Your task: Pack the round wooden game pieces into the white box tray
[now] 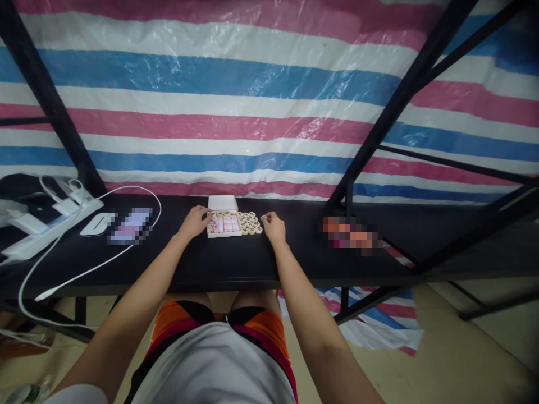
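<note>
Right hand (275, 229) has one xiangqi piece (263, 218) pinched, the nearby cluster (250, 223) at its 9 o'clock, left hand (195, 221) at the 10 o'clock corner of the white box (225, 235), can't tell its grip.

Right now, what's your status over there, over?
Left grip at open box. Right grip on round piece, beside loose pieces. White cable off left, away from both.

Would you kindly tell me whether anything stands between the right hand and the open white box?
Yes, a cluster of pale round pieces lies on the black table between the right hand and the open white box; they look low, so passing over them seems easy.
</note>
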`<state>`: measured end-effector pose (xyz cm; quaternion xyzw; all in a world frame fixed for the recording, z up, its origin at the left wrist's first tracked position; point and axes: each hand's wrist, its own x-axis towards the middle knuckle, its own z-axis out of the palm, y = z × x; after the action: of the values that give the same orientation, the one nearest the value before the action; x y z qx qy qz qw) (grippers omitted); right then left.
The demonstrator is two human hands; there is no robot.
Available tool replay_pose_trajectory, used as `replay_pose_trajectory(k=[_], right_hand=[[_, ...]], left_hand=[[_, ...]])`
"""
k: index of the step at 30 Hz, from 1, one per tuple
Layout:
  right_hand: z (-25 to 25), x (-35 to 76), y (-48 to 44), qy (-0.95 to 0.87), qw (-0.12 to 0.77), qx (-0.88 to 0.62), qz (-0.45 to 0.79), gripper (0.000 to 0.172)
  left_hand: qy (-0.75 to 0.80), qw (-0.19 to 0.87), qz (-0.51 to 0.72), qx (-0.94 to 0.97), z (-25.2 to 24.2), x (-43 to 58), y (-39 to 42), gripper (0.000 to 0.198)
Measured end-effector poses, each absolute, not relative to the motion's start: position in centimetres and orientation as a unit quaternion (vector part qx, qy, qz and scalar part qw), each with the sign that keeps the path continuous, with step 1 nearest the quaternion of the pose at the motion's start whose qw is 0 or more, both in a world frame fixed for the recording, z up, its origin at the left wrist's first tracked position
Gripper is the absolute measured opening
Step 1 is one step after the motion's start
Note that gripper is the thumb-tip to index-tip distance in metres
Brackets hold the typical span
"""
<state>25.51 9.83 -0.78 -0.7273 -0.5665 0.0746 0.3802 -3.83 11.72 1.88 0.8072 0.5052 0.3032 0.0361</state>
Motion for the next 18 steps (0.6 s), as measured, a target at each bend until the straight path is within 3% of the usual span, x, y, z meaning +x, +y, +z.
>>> replay_pose_trajectory(k=[9, 18], right_hand=[[-1.35, 25.44, 10.33, -0.588, 0.359, -0.724, -0.006, 0.025], [-0.59, 24.79, 10.06, -0.640, 0.293, -0.710, 0.021, 0.041]], left_hand=[[0.502, 0.042, 0.261, 0.824, 1.64, -3.49, 11.36, 0.037], [0.500, 0.017, 0.242, 0.831, 1.71, -3.62, 11.24, 0.034]])
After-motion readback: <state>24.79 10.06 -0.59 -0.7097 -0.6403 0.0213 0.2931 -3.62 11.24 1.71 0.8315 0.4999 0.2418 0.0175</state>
